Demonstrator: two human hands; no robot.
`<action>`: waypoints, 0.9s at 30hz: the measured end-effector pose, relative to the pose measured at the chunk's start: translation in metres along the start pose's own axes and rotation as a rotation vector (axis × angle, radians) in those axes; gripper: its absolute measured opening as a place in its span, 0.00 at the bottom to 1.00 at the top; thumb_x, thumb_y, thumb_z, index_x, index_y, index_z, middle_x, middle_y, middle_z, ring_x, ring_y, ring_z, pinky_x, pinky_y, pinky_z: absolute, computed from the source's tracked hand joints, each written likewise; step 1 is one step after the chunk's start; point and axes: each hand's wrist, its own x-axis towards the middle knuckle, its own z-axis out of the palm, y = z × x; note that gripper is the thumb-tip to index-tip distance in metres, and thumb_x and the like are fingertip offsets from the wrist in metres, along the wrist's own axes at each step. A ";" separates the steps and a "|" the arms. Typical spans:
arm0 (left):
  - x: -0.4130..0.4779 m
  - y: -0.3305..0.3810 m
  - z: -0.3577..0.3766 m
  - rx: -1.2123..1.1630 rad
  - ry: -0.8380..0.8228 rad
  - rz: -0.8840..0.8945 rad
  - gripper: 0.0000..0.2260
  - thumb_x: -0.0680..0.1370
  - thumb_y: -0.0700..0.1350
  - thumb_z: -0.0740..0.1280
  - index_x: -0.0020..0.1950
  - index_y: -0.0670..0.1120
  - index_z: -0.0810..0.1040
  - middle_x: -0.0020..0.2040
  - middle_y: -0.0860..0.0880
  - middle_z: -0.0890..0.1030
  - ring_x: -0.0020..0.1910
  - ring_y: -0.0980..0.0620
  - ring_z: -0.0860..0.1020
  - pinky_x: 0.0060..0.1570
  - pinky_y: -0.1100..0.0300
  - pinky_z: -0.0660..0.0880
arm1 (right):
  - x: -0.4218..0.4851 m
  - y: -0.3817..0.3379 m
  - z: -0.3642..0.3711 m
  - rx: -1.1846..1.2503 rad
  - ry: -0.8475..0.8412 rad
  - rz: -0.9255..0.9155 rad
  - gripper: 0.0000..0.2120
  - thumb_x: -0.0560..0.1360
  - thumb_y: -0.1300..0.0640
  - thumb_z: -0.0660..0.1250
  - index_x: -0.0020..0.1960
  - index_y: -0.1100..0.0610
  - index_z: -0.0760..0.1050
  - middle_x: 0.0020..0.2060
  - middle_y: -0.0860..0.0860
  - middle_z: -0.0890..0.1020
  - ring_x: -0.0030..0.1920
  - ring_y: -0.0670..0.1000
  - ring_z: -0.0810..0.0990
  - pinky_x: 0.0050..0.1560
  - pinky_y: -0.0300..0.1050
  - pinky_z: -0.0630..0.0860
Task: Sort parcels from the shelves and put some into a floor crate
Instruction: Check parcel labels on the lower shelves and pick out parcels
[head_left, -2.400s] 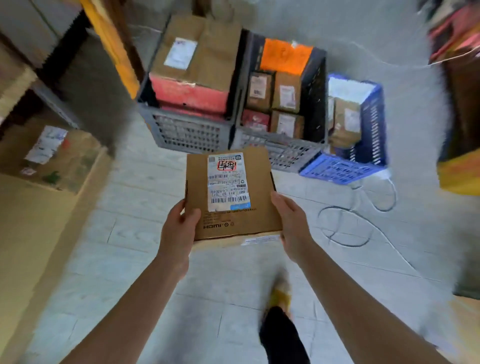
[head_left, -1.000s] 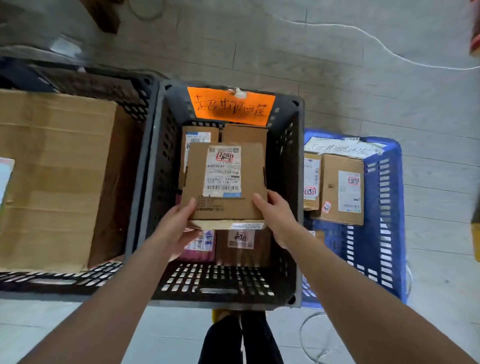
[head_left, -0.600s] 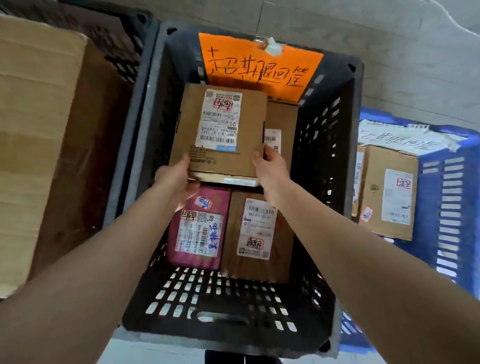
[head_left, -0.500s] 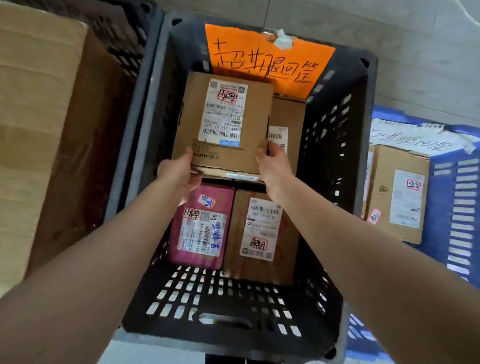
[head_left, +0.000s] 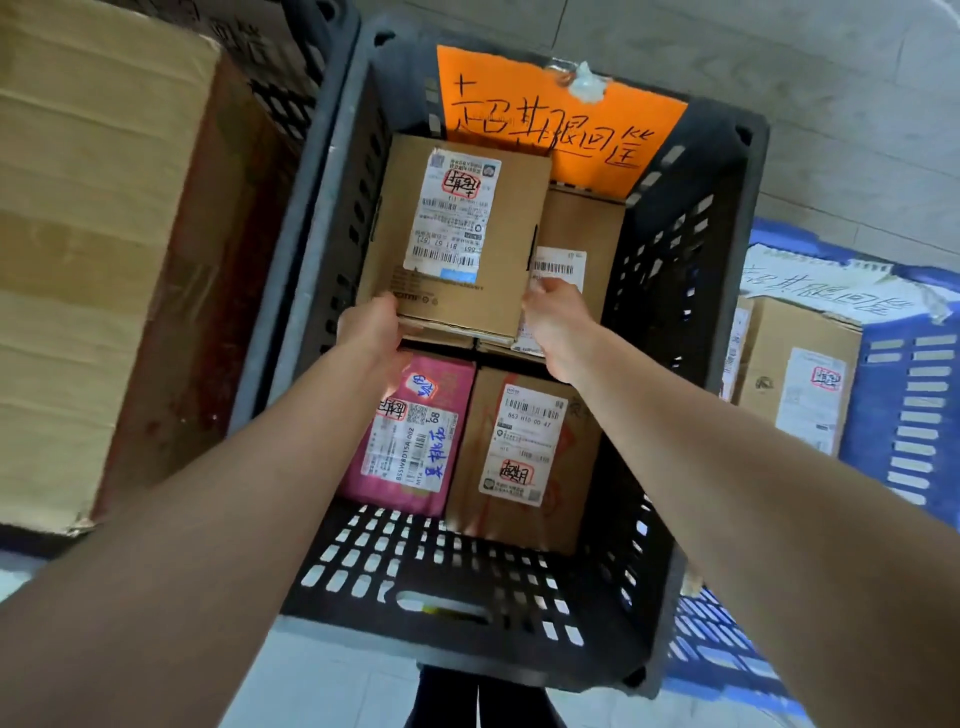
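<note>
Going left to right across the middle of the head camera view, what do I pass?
Large cardboard box → left hand → labelled parcel, held by both hands → right hand → blue crate.

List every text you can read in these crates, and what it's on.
"超期退回筐", handwritten: orange sign.
"863 H10 00 47": label on near brown box.
"68": label on pink parcel.
Too blurred: label on held box, white sign on blue crate.
</note>
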 end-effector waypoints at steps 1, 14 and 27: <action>-0.012 0.001 -0.003 0.021 0.012 -0.001 0.06 0.80 0.41 0.60 0.45 0.42 0.73 0.38 0.46 0.72 0.35 0.53 0.71 0.40 0.56 0.73 | -0.013 -0.001 -0.002 -0.018 -0.012 -0.002 0.21 0.80 0.65 0.48 0.71 0.55 0.63 0.65 0.52 0.72 0.64 0.53 0.70 0.61 0.40 0.65; -0.241 0.038 -0.134 -0.004 0.064 0.159 0.14 0.81 0.47 0.56 0.35 0.50 0.68 0.34 0.53 0.70 0.39 0.49 0.71 0.41 0.62 0.68 | -0.257 -0.078 0.024 -0.172 -0.257 -0.199 0.19 0.79 0.55 0.59 0.68 0.59 0.68 0.67 0.55 0.73 0.67 0.53 0.71 0.67 0.47 0.63; -0.462 -0.081 -0.458 -0.419 0.420 0.177 0.12 0.79 0.51 0.60 0.36 0.49 0.67 0.42 0.46 0.73 0.40 0.52 0.74 0.46 0.58 0.62 | -0.548 -0.007 0.215 -0.501 -0.616 -0.377 0.18 0.76 0.53 0.62 0.58 0.66 0.72 0.60 0.62 0.77 0.63 0.62 0.74 0.68 0.58 0.65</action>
